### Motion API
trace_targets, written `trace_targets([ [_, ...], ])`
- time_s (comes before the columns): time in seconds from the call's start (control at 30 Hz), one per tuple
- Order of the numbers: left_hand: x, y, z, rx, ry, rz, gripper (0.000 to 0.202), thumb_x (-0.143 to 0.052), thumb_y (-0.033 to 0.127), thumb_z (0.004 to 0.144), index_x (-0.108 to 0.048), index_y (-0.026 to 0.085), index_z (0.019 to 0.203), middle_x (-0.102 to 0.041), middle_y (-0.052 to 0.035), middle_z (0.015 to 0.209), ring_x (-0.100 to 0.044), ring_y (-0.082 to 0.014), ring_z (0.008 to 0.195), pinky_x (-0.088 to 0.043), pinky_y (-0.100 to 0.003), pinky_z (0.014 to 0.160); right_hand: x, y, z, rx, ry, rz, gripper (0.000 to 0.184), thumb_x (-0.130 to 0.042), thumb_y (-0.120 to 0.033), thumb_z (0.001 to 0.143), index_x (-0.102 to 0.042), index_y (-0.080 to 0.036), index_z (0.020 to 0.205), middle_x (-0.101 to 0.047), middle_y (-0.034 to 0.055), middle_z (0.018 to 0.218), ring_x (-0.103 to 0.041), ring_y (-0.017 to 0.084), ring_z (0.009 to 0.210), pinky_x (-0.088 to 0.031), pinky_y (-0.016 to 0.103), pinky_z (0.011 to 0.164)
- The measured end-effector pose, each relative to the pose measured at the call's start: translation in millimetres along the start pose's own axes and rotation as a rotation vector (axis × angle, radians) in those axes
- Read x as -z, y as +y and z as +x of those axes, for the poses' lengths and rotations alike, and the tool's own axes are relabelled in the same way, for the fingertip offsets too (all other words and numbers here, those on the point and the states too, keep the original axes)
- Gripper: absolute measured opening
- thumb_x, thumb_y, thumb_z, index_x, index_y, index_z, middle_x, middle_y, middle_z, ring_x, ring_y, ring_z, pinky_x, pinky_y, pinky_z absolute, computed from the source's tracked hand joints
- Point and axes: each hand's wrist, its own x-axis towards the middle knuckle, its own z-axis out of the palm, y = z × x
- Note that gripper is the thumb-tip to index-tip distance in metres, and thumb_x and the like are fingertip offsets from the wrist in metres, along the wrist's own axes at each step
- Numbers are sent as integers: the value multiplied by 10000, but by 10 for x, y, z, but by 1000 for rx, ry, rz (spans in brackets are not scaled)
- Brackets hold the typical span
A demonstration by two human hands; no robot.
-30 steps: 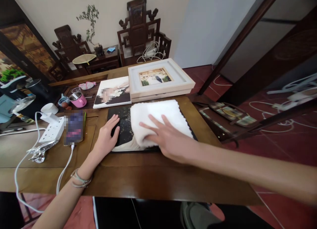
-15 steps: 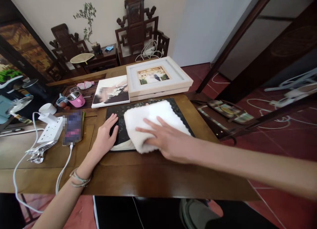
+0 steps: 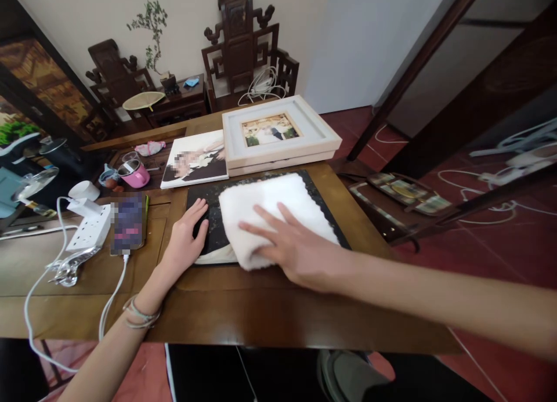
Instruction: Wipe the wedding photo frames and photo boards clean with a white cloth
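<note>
A fluffy white cloth (image 3: 282,199) lies folded over a dark picture panel (image 3: 204,188), hiding most of it. My right hand (image 3: 293,248) presses on the cloth with spread fingers, the thumb tucked under its near fold. At the panel's left edge rests my left hand (image 3: 187,236), open and flat, fingers pointing away from me and thumb apart. A pale patch of the picture shows along the near left edge.
Behind the panel stand a white-framed picture box (image 3: 278,149) and a photo print (image 3: 195,158). Leftward are a phone (image 3: 128,225) on a charging cable, a power strip (image 3: 91,225) and a pink mug (image 3: 134,174). The wooden table's (image 3: 270,309) near edge runs below my hands.
My right hand and the cloth have shifted very slightly to the right over the panel. My left hand stays in place.
</note>
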Motion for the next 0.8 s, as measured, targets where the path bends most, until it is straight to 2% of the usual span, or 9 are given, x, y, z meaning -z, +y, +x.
trace_targets([
  [0.13, -4, -13, -6, 4, -7, -1, 381, -468, 242, 939, -607, 119, 1271, -559, -163, 1399, -475, -272, 1352, -378, -519, 1135, -168, -269, -311, 168, 118, 51, 416, -560, -7, 690, -744, -219, 997, -321, 82, 1569, -105, 451, 1438, -130, 737, 1094],
  [0.2, -2, -13, -11, 5, -6, -9, 382, -469, 242, 937, -608, 120, 1272, -559, -159, 1402, -472, -275, 1354, -376, -511, 1138, -194, -278, -369, 224, 154, 48, 365, -551, -13, 708, -746, -209, 948, -341, 73, 1561, -110, 431, 1442, -127, 710, 1116],
  [0.27, -1, -11, -15, 9, -9, -16, 384, -471, 238, 934, -607, 124, 1275, -557, -154, 1405, -469, -278, 1355, -373, -510, 1140, -165, -202, -336, 251, 133, 56, 415, -536, 5, 690, -738, -210, 982, -361, 74, 1549, -134, 427, 1438, -153, 720, 1107],
  [0.4, 2, -9, -16, 11, -11, -12, 385, -467, 237, 932, -612, 98, 1261, -566, -176, 1389, -474, -279, 1351, -378, -510, 1137, 9, 107, -54, 179, 31, 5, 599, -464, 75, 650, -692, -205, 1127, -370, 82, 1542, -183, 404, 1436, -226, 718, 1084],
  [0.5, 4, -11, -14, 1, 1, -15, 382, -468, 240, 935, -615, 85, 1251, -575, -187, 1376, -486, -274, 1343, -391, -503, 1131, 138, 385, 213, 124, 31, -65, 643, -446, 85, 652, -649, -188, 1197, -373, 106, 1539, -193, 381, 1444, -267, 702, 1072],
  [0.6, 6, -12, -16, -4, 12, -18, 369, -468, 240, 939, -614, 116, 1253, -575, -168, 1381, -491, -263, 1340, -399, -505, 1125, 199, 579, 397, 76, 51, -100, 667, -429, 91, 658, -609, -161, 1249, -364, 130, 1541, -217, 397, 1436, -316, 707, 1034],
  [0.7, 4, -17, -19, -7, 12, -20, 366, -465, 242, 942, -616, 117, 1251, -575, -169, 1381, -486, -261, 1344, -399, -500, 1126, 185, 562, 424, 3, 50, -111, 670, -421, 97, 670, -594, -127, 1278, -349, 153, 1543, -215, 433, 1426, -310, 721, 1023],
  [0.8, -1, -23, -22, -9, 12, -24, 369, -461, 239, 943, -615, 112, 1253, -573, -170, 1383, -481, -260, 1348, -394, -503, 1130, 85, 308, 282, -33, 40, -72, 635, -461, 75, 682, -628, -145, 1255, -324, 156, 1555, -185, 449, 1429, -242, 740, 1049],
])
